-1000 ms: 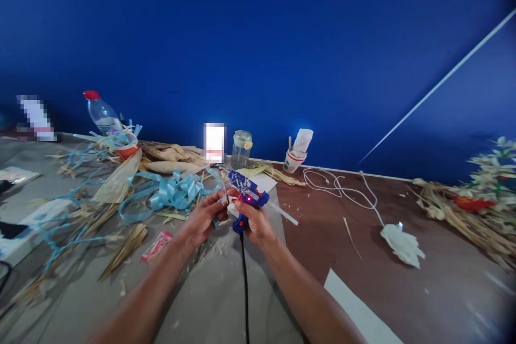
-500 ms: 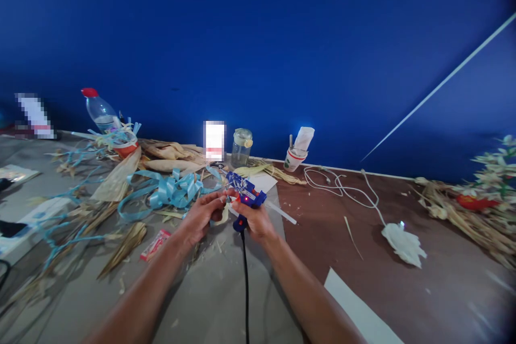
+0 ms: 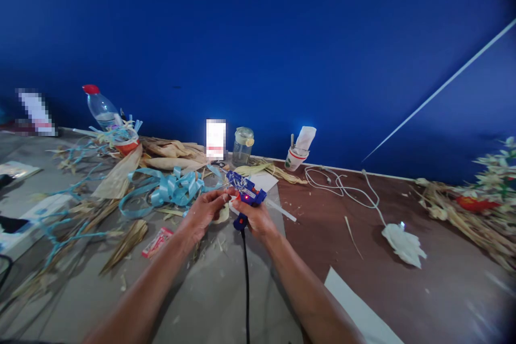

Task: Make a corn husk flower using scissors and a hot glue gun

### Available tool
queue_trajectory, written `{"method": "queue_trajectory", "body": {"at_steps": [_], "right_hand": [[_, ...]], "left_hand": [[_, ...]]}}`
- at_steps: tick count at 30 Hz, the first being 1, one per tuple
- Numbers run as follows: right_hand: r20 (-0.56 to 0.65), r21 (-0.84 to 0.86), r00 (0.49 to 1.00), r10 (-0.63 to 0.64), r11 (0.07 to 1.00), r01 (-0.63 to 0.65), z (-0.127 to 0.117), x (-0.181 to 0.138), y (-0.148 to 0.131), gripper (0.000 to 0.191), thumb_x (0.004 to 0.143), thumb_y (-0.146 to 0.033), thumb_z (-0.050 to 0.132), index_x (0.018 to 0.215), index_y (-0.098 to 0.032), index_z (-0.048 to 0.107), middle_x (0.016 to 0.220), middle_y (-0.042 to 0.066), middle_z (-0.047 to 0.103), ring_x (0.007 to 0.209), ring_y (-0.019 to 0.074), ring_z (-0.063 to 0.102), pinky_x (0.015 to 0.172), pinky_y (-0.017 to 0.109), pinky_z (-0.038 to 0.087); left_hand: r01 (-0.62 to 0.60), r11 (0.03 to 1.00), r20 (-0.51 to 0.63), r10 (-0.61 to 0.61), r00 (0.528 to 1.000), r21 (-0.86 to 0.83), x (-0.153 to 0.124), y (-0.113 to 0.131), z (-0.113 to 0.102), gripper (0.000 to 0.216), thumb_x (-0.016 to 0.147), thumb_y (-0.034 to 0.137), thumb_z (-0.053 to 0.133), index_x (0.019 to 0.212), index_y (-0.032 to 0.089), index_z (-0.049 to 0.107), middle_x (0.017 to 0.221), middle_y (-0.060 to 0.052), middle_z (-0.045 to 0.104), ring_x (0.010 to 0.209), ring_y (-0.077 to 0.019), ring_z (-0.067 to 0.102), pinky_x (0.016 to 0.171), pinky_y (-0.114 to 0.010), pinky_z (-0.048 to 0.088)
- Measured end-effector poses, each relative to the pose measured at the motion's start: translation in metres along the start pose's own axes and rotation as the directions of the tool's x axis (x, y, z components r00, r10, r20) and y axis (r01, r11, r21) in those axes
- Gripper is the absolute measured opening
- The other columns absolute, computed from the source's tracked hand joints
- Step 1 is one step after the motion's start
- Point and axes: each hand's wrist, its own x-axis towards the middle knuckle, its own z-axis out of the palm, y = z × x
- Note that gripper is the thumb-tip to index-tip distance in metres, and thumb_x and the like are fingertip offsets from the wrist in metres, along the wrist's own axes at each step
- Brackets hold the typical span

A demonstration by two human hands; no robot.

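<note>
My right hand [image 3: 257, 219] is wrapped round a blue hot glue gun [image 3: 246, 188], its small red light lit and a black cord [image 3: 245, 285] trailing down from the handle. A pale glue stick [image 3: 283, 211] pokes out of its back end. Close to the gun's left side, my left hand [image 3: 207, 210] has its fingertips pinched together; whatever is between them is too small to make out. Light blue ribbon [image 3: 173, 188] lies in a loose heap just beyond my left hand.
Behind stand a glass jar [image 3: 242, 146], a paper cup [image 3: 296, 157] and a bottle with a red cap [image 3: 100, 107]. Dried husks [image 3: 173, 151] lie along the blue wall. A white cable [image 3: 342, 185], a crumpled white tissue [image 3: 403, 244] and a paper sheet [image 3: 355, 306] are to the right.
Both hands stay almost in place, with the glue gun still in my right hand. My left fingers have shifted very slightly, and the view has moved a little.
</note>
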Motion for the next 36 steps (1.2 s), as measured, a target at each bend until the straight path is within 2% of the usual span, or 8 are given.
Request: {"method": "queue_trajectory", "body": {"at_steps": [6,10,13,20,25,30,33,36], "right_hand": [[-0.001,-0.080,1.000,-0.011,0.997,0.011,-0.001,-0.002,0.001,0.036,0.058,-0.034,0.080,0.092,-0.024,0.073,0.096,0.003,0.073,0.095,0.0232,0.065,0.092,0.038,0.044],[-0.055,-0.017,0.998,0.013,1.000,-0.014,0.002,-0.006,-0.002,0.029,0.058,-0.033,0.079,0.084,-0.021,0.074,0.091,0.004,0.073,0.085,0.0200,0.064,0.082,0.033,0.046],[-0.039,0.051,0.998,0.056,0.997,-0.054,0.006,-0.009,-0.004,0.026,0.057,-0.032,0.077,0.080,-0.020,0.074,0.088,0.004,0.072,0.081,0.0181,0.062,0.077,0.030,0.046],[0.013,0.135,0.992,0.125,0.983,-0.126,0.012,-0.011,-0.004,0.027,0.055,-0.031,0.078,0.079,-0.021,0.075,0.088,0.005,0.073,0.073,0.0159,0.061,0.067,0.027,0.047],[0.040,0.205,0.988,0.148,0.967,-0.153,0.008,-0.010,-0.008,0.030,0.056,-0.032,0.078,0.083,-0.020,0.074,0.086,0.006,0.074,0.075,0.0176,0.063,0.068,0.028,0.049],[0.080,0.239,0.987,0.137,0.959,-0.153,0.007,-0.011,-0.009,0.029,0.059,-0.032,0.078,0.085,-0.019,0.073,0.084,0.005,0.073,0.072,0.0163,0.064,0.069,0.028,0.049],[0.049,0.202,0.990,0.130,0.970,-0.138,0.008,-0.012,-0.009,0.030,0.058,-0.032,0.079,0.084,-0.019,0.072,0.083,0.004,0.071,0.070,0.0146,0.063,0.068,0.027,0.049],[-0.012,0.092,0.995,0.095,0.991,-0.093,0.006,-0.013,-0.008,0.028,0.059,-0.035,0.079,0.081,-0.018,0.070,0.071,0.001,0.067,0.061,0.0126,0.059,0.062,0.026,0.047]], "left_hand": [[-0.039,0.998,-0.062,0.037,0.997,-0.040,0.001,0.001,0.001,0.036,0.054,0.043,0.083,0.064,0.012,0.067,0.048,0.005,0.046,0.041,-0.0033,0.028,0.041,-0.019,0.018],[-0.091,0.977,-0.187,0.054,0.981,-0.195,-0.002,0.009,0.004,0.036,0.048,0.038,0.085,0.062,0.013,0.064,0.046,0.006,0.045,0.041,-0.0033,0.033,0.041,-0.018,0.024],[-0.113,0.954,-0.232,0.048,0.972,-0.278,-0.004,0.012,0.005,0.035,0.048,0.035,0.086,0.064,0.013,0.064,0.046,0.007,0.044,0.041,-0.0028,0.033,0.041,-0.017,0.026],[-0.092,0.929,-0.182,0.028,0.983,-0.358,-0.003,0.006,0.006,0.031,0.055,0.032,0.083,0.067,0.014,0.061,0.045,0.009,0.040,0.040,-0.0029,0.033,0.041,-0.016,0.026],[-0.072,0.941,-0.139,0.027,0.990,-0.330,-0.003,0.006,0.004,0.031,0.056,0.031,0.082,0.064,0.015,0.058,0.046,0.008,0.043,0.040,-0.0033,0.036,0.040,-0.016,0.026],[-0.064,0.958,-0.149,0.023,0.989,-0.280,-0.004,0.008,0.004,0.031,0.056,0.032,0.082,0.065,0.015,0.057,0.047,0.007,0.045,0.040,-0.0046,0.040,0.040,-0.017,0.027],[-0.067,0.953,-0.160,0.019,0.987,-0.297,-0.005,0.009,0.004,0.032,0.054,0.032,0.083,0.065,0.015,0.058,0.045,0.008,0.041,0.040,-0.0041,0.037,0.040,-0.017,0.028],[-0.086,0.936,-0.173,0.027,0.985,-0.341,-0.004,0.011,0.003,0.033,0.052,0.032,0.085,0.066,0.014,0.061,0.043,0.010,0.035,0.039,-0.0026,0.031,0.039,-0.016,0.026]]}}
